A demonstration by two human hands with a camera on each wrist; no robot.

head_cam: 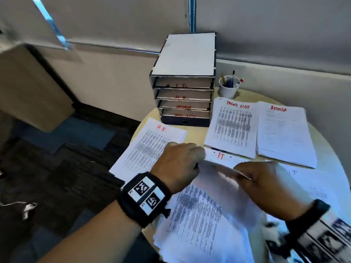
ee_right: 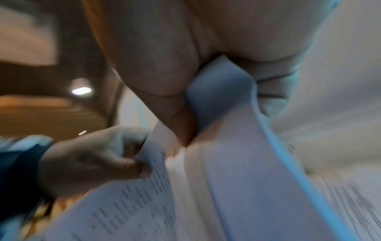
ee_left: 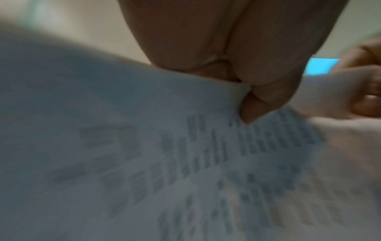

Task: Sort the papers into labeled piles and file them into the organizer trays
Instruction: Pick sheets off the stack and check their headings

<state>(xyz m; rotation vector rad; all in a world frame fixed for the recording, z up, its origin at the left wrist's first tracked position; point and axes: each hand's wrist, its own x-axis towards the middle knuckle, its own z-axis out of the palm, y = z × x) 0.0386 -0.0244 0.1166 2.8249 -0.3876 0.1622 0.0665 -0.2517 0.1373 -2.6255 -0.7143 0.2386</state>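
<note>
On the round table point(head_cam: 195, 138) a loose stack of printed papers point(head_cam: 199, 215) lies nearest me. My left hand point(head_cam: 197, 160) pinches its top left edge; the left wrist view shows the fingers point(ee_left: 253, 101) closed on the sheet point(ee_left: 185, 163). My right hand point(head_cam: 245, 172) grips a curled sheet at the top right, held between thumb point(ee_right: 164, 78) and fingers. A sheet marked IT point(head_cam: 221, 155) shows just beyond both hands. Sorted piles lie marked H.R. point(head_cam: 152, 145), TASKS LIST point(head_cam: 233, 128) and ADMIN point(head_cam: 283, 133). The organizer point(head_cam: 185, 54) stands at the back, with trays labelled I.T., H.R., ADMIN and task list.
A white cup of pens point(head_cam: 228, 88) stands right of the organizer. More white sheets, one marked IT point(head_cam: 293, 172), lie on the right under my right wrist. The table's left edge drops to dark carpet point(head_cam: 57, 168). A grey wall runs behind.
</note>
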